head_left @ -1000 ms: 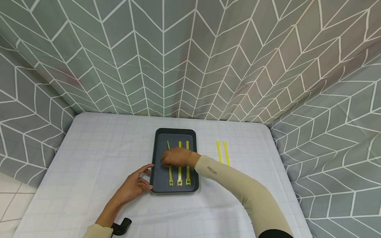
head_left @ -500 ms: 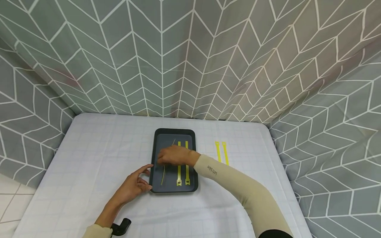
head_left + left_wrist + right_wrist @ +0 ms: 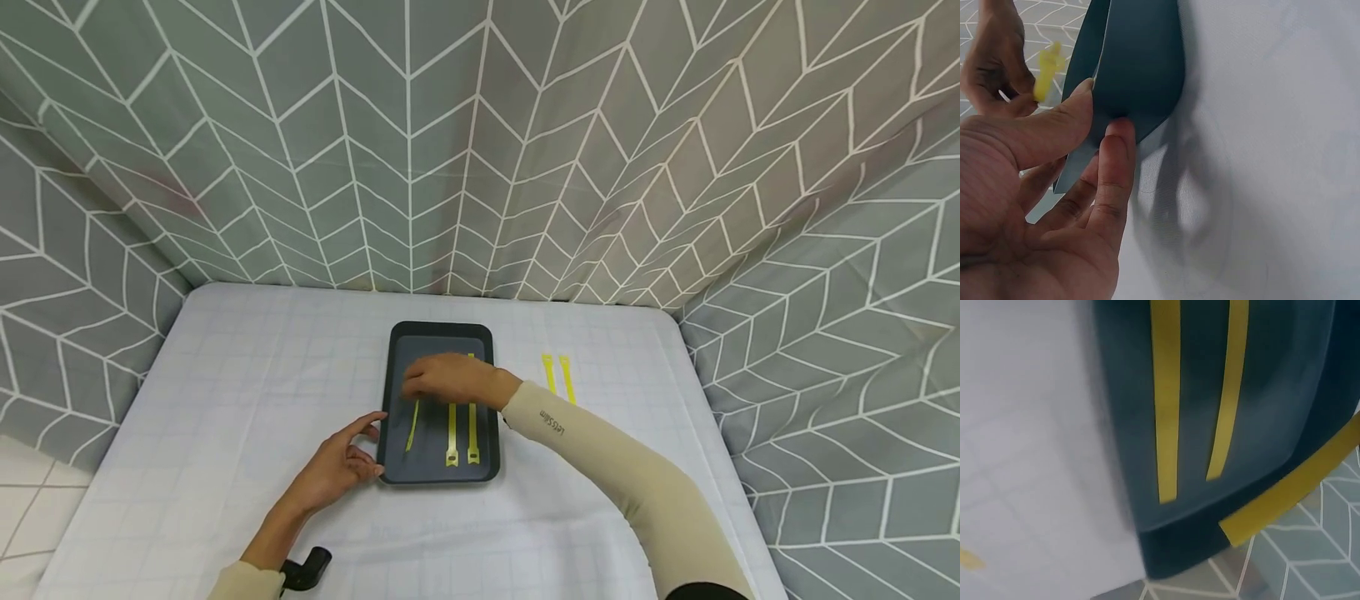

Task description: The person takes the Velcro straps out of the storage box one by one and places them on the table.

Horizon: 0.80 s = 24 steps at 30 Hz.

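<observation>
My right hand [image 3: 448, 377] is over the dark tray [image 3: 431, 462], fingers bent downward. It pinches a yellow hook-and-loop cable tie [image 3: 412, 427], whose lower part hangs below the fingers. That tie [image 3: 1291, 478] crosses the tray's far rim in the right wrist view, where the hand itself is out of sight. Two more yellow ties, a left one [image 3: 452, 442] and a right one [image 3: 473, 442], lie parallel in the tray. At the tray's left edge, my left hand [image 3: 333, 467] grips the side, with thumb at the rim and a finger [image 3: 1116, 162] against the outer wall.
Right of the tray, two yellow ties, one [image 3: 550, 373] beside the other [image 3: 567, 379], lie on the white tablecloth [image 3: 262, 375], partly behind the right forearm. A black device [image 3: 306, 571] sits at the left wrist. Patterned grey curtains [image 3: 442, 167] surround the table.
The right hand has turned the pinched tie on edge, moved it left, then raised it a little toward the far side. The left hand stays at the tray.
</observation>
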Each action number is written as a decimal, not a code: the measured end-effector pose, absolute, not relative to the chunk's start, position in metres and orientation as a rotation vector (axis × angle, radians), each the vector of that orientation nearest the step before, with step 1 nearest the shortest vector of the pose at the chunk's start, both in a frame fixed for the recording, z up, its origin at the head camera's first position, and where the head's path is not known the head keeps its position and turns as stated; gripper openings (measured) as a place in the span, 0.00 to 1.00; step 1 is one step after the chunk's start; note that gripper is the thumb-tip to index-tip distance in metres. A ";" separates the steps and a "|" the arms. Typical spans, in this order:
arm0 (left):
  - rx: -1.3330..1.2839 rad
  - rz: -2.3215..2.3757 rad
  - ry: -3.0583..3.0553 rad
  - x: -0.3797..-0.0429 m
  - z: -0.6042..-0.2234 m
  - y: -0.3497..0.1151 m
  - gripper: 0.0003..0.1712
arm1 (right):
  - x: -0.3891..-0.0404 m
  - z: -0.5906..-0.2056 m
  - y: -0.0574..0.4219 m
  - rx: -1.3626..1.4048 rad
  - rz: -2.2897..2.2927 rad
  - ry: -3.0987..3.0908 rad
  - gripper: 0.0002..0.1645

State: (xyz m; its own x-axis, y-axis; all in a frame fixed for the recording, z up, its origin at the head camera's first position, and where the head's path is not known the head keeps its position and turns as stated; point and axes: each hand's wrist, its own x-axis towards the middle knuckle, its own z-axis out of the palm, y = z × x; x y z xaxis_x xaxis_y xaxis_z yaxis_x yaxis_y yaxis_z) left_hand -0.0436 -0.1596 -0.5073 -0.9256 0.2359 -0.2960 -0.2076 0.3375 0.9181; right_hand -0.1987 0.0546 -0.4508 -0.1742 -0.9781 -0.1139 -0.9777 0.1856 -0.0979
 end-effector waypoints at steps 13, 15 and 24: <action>0.067 1.613 2.246 -0.048 -0.506 -0.162 0.49 | -0.212 -0.437 0.086 -1.848 -0.401 2.362 0.06; 0.066 1.614 2.242 -0.048 -0.506 -0.162 0.49 | -0.213 -0.439 0.091 -1.822 -0.491 2.351 0.04; 0.049 1.616 2.223 -0.049 -0.506 -0.161 0.49 | -0.220 -0.443 0.109 -1.532 -0.716 2.414 0.03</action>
State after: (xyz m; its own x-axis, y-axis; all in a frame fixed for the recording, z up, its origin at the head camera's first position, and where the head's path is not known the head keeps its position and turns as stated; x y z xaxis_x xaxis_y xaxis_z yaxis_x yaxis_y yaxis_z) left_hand -0.0489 -0.1614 -0.5059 -0.9230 0.2530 -0.2899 -0.1976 0.3346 0.9214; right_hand -0.2198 0.1090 -0.4431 -0.4457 -0.8905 0.0919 -0.7966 0.3476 -0.4946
